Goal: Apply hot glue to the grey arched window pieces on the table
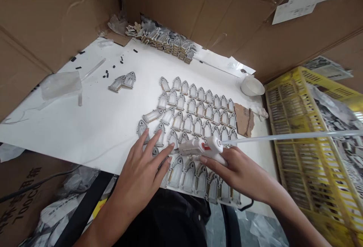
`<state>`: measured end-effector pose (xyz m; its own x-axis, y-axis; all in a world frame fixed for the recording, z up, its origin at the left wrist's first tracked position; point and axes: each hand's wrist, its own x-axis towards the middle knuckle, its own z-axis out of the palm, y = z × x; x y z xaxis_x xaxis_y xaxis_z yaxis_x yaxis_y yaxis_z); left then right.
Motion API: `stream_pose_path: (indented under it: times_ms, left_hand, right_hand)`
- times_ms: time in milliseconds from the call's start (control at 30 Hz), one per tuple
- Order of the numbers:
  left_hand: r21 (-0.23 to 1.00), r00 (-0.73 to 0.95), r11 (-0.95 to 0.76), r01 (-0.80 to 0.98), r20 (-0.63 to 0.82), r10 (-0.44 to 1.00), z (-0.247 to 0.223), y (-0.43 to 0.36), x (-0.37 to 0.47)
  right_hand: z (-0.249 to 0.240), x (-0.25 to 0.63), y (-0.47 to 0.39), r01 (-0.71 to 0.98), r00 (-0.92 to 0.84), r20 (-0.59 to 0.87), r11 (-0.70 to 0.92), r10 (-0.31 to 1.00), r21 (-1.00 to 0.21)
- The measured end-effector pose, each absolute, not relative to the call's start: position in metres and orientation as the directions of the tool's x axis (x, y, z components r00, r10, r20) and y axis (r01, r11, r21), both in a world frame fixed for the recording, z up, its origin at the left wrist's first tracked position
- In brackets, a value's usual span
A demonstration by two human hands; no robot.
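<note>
My right hand (235, 167) is wrapped round the handle of a white hot glue gun (195, 147) with a red mark. A long translucent glue stick (283, 136) runs out of its back to the right. The nozzle points left, close to the fingertips of my left hand (147, 160). That hand lies with its fingers spread over small grey arch-shaped window pieces (160, 134), touching some of them. Rows of the same arched pieces (197, 125) cover the middle of the white table (107, 126). Beneath my hands, part of the rows is hidden.
Stacked arched pieces (170, 45) line the cardboard wall (176, 1) at the back. Two more pieces (123, 81) lie left. A white bowl (252, 85) and torn cardboard (244, 120) are at right, beside a yellow crate (295, 141) filled with parts. Black bits (106, 74) are scattered left.
</note>
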<state>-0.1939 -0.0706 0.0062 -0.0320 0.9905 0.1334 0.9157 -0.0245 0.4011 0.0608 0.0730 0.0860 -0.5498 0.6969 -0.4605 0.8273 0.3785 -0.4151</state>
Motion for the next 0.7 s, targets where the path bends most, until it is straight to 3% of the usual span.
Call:
stream_pose_path:
  times_ms: [300, 700]
  left_hand:
    - [0.374, -0.016, -0.05, 0.926, 0.17, 0.985, 0.005, -0.071, -0.194]
    - [0.392, -0.041, -0.023, 0.92, 0.152, 0.987, 0.006, -0.07, -0.192]
  right_hand:
    - [0.09, 0.056, 0.072, 0.737, -0.667, -0.326, 0.527, 0.67, -0.424]
    - [0.107, 0.047, 0.065, 0.611, -0.791, -0.15, 0.748, 0.594, -0.26]
